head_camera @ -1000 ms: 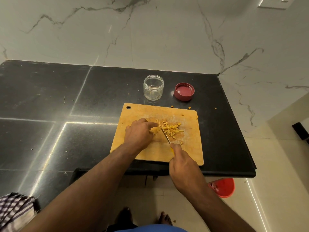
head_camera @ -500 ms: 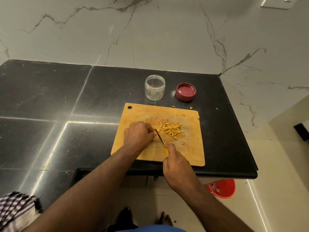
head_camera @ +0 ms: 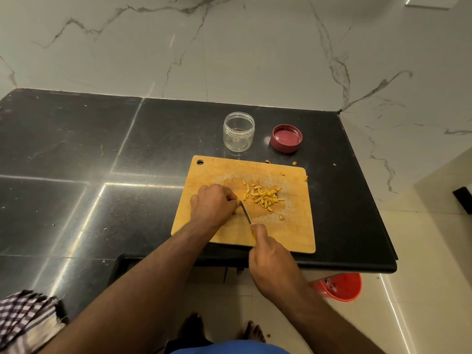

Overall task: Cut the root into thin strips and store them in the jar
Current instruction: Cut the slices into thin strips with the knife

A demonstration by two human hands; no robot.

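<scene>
Hands work over a wooden cutting board (head_camera: 293, 226) that lies on the black stone counter (head_camera: 76, 149), close to the counter's front edge. The left hand (head_camera: 213, 206) rests on the board with its fingers curled down, and it seems to hold the remaining piece of the root under the fingertips, but the piece itself is hidden by the hand, so I cannot tell exactly how it is held. The right hand (head_camera: 273, 261) is closed around the yellow handle of a small knife (head_camera: 246, 213); the thin blade points away from the person and its tip is just beside the left fingertips. To the right of the blade lies a small heap of yellow strips (head_camera: 263, 198), already cut, in the middle of the board. A few loose yellow bits (head_camera: 294, 163) lie near the far edge of the board and on the counter next to it. Behind the board stands the clear jar (head_camera: 238, 131), upright and open, with nothing visible inside. Its dark red lid (head_camera: 286, 137) lies beside it on the right, with the inner side up, not touching the jar. A checked cloth (head_camera: 23, 320) hangs at the lower left, and a red bucket (head_camera: 342, 287) stands on the floor below the counter edge.
</scene>
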